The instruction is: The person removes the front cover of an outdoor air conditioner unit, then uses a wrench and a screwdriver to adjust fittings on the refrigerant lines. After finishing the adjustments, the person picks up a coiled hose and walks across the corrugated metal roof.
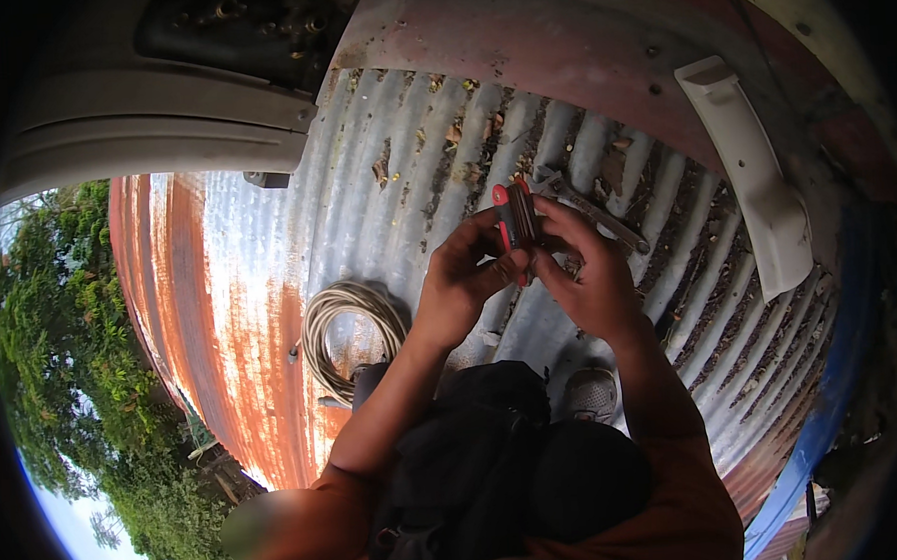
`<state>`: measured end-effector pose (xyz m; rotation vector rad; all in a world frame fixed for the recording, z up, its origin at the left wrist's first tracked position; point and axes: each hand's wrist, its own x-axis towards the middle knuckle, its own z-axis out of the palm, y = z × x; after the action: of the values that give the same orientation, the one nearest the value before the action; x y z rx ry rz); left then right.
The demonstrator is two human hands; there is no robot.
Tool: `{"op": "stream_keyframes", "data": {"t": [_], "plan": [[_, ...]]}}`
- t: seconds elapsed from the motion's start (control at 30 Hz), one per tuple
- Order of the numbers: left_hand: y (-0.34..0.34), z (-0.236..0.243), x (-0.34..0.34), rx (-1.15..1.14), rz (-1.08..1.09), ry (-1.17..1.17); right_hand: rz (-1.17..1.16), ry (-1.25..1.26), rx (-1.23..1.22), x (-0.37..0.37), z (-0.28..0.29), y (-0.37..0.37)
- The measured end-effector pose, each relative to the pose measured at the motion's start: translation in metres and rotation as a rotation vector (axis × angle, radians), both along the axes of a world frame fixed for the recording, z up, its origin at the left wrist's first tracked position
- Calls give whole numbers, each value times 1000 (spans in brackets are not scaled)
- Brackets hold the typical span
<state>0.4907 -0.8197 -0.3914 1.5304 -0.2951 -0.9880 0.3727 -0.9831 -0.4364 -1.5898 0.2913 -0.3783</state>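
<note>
Where left hand [457, 288] nears right hand [596, 282], both grasp a red tool [515, 219].
Fingers pinch it above corrugated metal [360, 199].

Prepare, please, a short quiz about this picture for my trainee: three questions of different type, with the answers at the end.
1. True or false: the left hand and the right hand both touch the red-and-dark tool.
2. Which thing lies to the left of the left hand?
A: the long white piece
B: the beige coil
C: the wrench-like metal tool
3. Fill in: the ridged metal sheet shows ____-coloured rust toward the picture's left side.

Key: 1. True. 2. B. 3. Orange.
</note>
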Motion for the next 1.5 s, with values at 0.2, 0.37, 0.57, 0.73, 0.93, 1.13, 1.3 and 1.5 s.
{"op": "stream_keyframes", "data": {"t": [0.2, 0.37, 0.57, 0.73, 0.93, 1.13, 1.3, 1.5], "plan": [[-7, -8, -7, -144, 107, -16, 25, 57, -311, 4, -3, 5], [-4, -3, -1, -14, 27, -94, 113, 191, -337, 8, -1, 13], [6, -3, -2, 203, -67, -270, 207, 195, -82, 11, -8, 3], [5, -12, -7, 208, -68, -333, 165, 110, 32, 9, -16, 13], [3, -12, -13, 203, -91, -618, 114, 202, -82, -1, -25, 24], [7, 6, -11, 205, -128, -246, 13, 75, -411, 5, -11, -7], [6, 19, 0, -74, -45, 50, -80, -156, 13, 25, 7, -4], [1, 40, 0, -185, 86, 166, 218, 55, 590, 52, 40, 11]]}}
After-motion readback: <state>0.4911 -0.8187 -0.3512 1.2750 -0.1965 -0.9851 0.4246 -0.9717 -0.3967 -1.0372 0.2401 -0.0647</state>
